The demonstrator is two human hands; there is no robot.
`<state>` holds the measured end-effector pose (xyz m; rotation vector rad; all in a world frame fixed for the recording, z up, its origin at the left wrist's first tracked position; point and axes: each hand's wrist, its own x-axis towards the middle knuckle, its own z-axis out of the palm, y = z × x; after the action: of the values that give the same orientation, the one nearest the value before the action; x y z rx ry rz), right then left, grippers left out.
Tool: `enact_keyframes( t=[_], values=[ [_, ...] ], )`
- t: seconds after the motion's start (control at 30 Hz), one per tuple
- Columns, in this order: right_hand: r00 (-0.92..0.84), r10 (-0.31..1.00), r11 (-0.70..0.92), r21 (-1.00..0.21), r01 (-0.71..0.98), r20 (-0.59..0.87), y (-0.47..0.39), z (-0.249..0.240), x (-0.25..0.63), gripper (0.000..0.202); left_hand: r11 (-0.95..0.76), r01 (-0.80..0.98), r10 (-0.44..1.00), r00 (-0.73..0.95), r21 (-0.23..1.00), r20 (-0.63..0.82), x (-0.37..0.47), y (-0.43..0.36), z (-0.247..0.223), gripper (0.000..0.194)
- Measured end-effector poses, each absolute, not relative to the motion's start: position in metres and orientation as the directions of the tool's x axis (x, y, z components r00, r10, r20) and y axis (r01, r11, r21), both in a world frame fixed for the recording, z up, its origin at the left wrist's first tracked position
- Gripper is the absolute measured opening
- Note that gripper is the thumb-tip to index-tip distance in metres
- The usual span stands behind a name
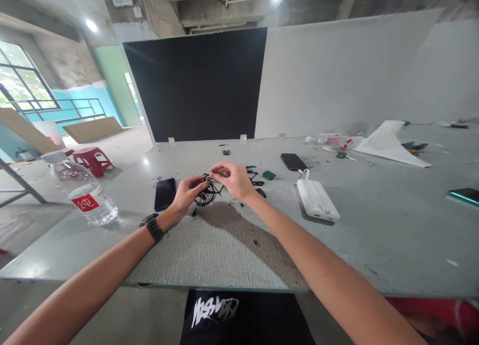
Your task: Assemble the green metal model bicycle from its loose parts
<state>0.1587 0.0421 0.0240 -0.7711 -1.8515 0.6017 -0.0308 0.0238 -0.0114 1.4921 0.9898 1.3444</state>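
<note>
A small black model bicycle (209,191) with a spoked wheel is held just above the grey table. My left hand (187,193), a dark watch on its wrist, pinches it from the left, by the wheel. From the right, my right hand (234,178) has its thumb and fingertips together at the top of the model; whatever small part lies between them is hidden. Beside the right hand lie dark thin parts (252,173), a green block (268,175) and a black piece (261,192). One small dark bit (194,212) rests below the wheel.
A dark phone (165,194) and a water bottle (88,193) stand or lie at the left. Toward the right are a white power bank (317,199), a black phone (293,162), a white wing-shaped piece (391,143) and another phone (465,195). A partition (198,86) rises behind.
</note>
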Motion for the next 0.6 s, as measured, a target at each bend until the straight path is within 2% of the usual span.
enact_keyframes(
  t=[0.6],
  values=[
    [-0.334,0.719,0.695,-0.639,0.329,0.609,0.0390,0.0248,0.1574,0.009,-0.328,0.055,0.938,0.136,0.943,0.319,-0.0284,0.0208,-0.0088,0.041]
  ],
)
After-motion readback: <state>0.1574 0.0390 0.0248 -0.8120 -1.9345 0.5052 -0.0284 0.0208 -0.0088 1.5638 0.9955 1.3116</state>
